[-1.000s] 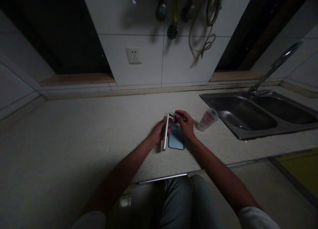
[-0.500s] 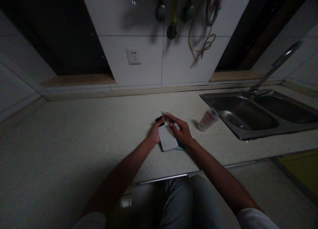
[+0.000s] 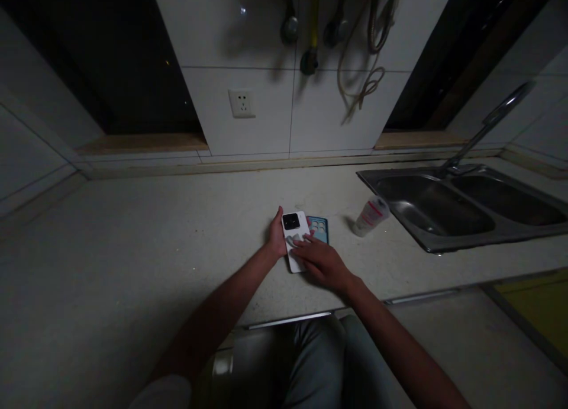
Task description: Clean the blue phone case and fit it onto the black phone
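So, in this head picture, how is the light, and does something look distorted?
Head view: dim overall, with the left forearm in deep shadow; soft glare on the steel double sink; the wide lens makes the white tiled wall lean; the white phone stays fairly clear.

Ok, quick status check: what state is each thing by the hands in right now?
White smartphone: back facing up, black camera module showing.
Left hand: against the phone's left edge.
Right hand: lying across the phone's back.
Blue phone case: flat on the counter, partly covered by the phone.
Plastic cup: lying on its side.
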The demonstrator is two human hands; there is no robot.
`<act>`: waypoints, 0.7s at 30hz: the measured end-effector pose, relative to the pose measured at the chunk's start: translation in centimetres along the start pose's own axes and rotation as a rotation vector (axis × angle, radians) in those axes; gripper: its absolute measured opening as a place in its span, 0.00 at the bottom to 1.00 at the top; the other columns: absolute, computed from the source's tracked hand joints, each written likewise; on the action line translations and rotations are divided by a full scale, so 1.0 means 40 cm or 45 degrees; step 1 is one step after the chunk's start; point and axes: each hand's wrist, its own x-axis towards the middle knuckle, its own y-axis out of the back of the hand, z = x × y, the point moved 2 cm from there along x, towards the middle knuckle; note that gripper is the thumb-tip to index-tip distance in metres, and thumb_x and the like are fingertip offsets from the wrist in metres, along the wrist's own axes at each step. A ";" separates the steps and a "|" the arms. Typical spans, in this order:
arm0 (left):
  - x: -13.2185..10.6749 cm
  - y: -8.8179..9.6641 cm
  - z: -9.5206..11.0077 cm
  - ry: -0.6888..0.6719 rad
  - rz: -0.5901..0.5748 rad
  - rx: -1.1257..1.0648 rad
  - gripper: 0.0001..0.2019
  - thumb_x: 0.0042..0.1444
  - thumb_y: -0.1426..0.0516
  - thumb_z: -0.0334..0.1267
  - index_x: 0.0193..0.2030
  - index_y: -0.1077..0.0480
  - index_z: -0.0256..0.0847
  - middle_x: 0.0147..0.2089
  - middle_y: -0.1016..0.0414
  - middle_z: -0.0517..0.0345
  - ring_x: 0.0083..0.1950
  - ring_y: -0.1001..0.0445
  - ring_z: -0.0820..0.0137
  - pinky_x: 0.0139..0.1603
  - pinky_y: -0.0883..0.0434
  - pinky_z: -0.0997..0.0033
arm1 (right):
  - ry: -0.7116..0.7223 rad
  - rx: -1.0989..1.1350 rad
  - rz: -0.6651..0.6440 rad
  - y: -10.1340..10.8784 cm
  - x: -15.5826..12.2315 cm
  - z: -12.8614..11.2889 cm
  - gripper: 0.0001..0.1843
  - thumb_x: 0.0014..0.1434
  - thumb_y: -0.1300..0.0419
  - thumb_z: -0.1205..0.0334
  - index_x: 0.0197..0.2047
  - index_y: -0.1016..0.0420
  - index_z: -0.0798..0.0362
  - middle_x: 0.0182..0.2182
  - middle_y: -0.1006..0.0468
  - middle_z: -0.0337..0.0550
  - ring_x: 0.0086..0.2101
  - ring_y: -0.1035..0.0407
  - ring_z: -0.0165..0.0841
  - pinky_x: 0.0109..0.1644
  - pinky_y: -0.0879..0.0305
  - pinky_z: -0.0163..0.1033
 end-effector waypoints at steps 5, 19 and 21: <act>-0.006 -0.004 0.000 -0.016 -0.020 -0.046 0.34 0.65 0.56 0.62 0.47 0.26 0.31 0.38 0.19 0.40 0.38 0.18 0.56 0.45 0.24 0.55 | 0.021 -0.039 -0.043 -0.012 -0.041 -0.032 0.28 0.69 0.47 0.66 0.70 0.38 0.42 0.59 0.23 0.46 0.60 0.30 0.39 0.67 0.35 0.55; 0.002 -0.007 -0.014 0.011 -0.084 0.055 0.34 0.66 0.55 0.62 0.49 0.24 0.31 0.40 0.17 0.40 0.45 0.18 0.54 0.55 0.27 0.53 | -0.440 -0.196 -0.042 0.002 0.001 0.013 0.46 0.71 0.47 0.51 0.77 0.76 0.47 0.75 0.59 0.54 0.73 0.60 0.48 0.73 0.52 0.64; 0.000 -0.015 -0.019 -0.015 -0.110 0.064 0.35 0.66 0.56 0.63 0.52 0.24 0.30 0.44 0.17 0.39 0.48 0.19 0.54 0.57 0.28 0.54 | -0.447 -0.207 -0.027 0.009 0.023 0.026 0.46 0.71 0.47 0.50 0.77 0.77 0.47 0.75 0.59 0.54 0.73 0.61 0.48 0.73 0.53 0.64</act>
